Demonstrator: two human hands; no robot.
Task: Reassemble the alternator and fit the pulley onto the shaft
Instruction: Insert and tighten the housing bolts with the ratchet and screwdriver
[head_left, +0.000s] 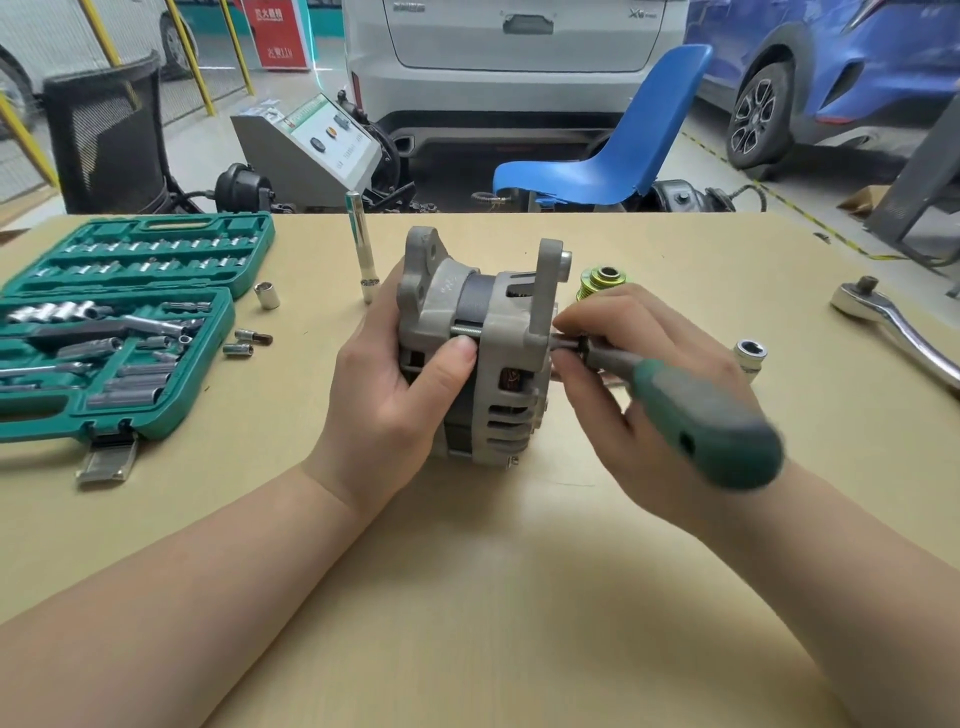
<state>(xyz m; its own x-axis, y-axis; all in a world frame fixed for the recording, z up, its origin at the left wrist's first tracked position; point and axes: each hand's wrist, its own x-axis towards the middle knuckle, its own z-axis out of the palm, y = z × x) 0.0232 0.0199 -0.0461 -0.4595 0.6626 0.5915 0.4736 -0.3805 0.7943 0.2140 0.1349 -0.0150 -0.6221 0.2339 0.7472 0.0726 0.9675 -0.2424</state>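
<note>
the left hand (387, 387) grips the grey cast-metal alternator (478, 353), palm against its left end and thumb pressed across the housing seam, holding it on its side on the tan wooden bench (519, 597), about midway across and nearer the far edge. the right hand (639, 384) has its fingers curled round the shaft of a green-handled nut driver (696, 421), pinching it close to the tip, which meets a bolt at the alternator's right end; the handle is blurred. just behind the right hand, toward the far edge, lies the yellow-green grooved metal pulley (602, 280), off the shaft. a loose chrome socket (750, 353) sits beside the right hand, with a chrome ratchet handle (893, 322) near the right edge. a chrome extension bar (361, 249) lies left of the alternator, and an open green plastic socket-set case (124, 322) fills the far left corner.
</note>
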